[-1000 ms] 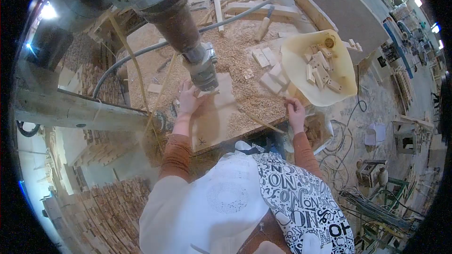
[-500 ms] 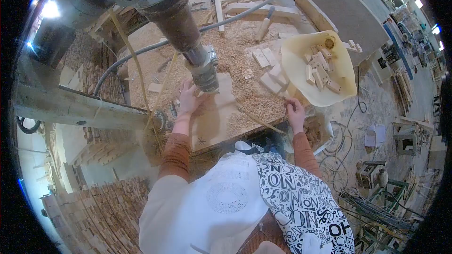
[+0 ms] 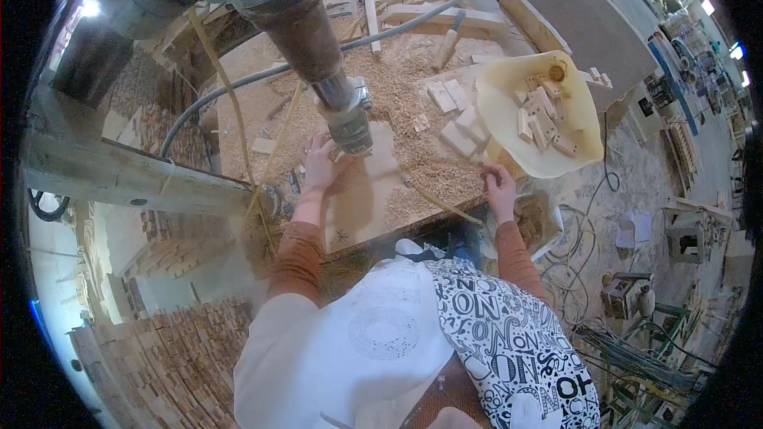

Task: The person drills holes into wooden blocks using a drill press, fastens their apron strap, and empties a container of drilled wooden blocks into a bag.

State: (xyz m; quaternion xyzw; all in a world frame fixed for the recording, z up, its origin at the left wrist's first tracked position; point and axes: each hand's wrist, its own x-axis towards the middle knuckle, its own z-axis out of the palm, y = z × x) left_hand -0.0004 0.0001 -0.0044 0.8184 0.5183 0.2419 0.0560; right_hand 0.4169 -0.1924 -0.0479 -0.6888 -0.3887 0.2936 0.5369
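My left hand (image 3: 319,164) rests on the wooden work table beside the drill chuck (image 3: 350,131). Its thumb reaches in under the chuck and the fingers curve round behind it; whatever lies between them is hidden by the chuck. At the table's front right edge is my right hand (image 3: 499,186), fingers curled and pressed together in a pinch. What it pinches, if anything, is too small to tell. A bare light wooden board (image 3: 350,210) lies below the chuck. Wood shavings (image 3: 421,167) spread between the hands.
A cream basin (image 3: 584,131) with several drilled wood blocks (image 3: 543,111) stands right. Loose blocks (image 3: 458,139) lie beside it. A thin stick (image 3: 441,205) crosses the front edge. A grey hose (image 3: 429,20) spans the table. The machine column (image 3: 159,183) extends at left.
The view has shifted very slightly. Both hands stay in nearly the same places, and the chuck stays above the board.
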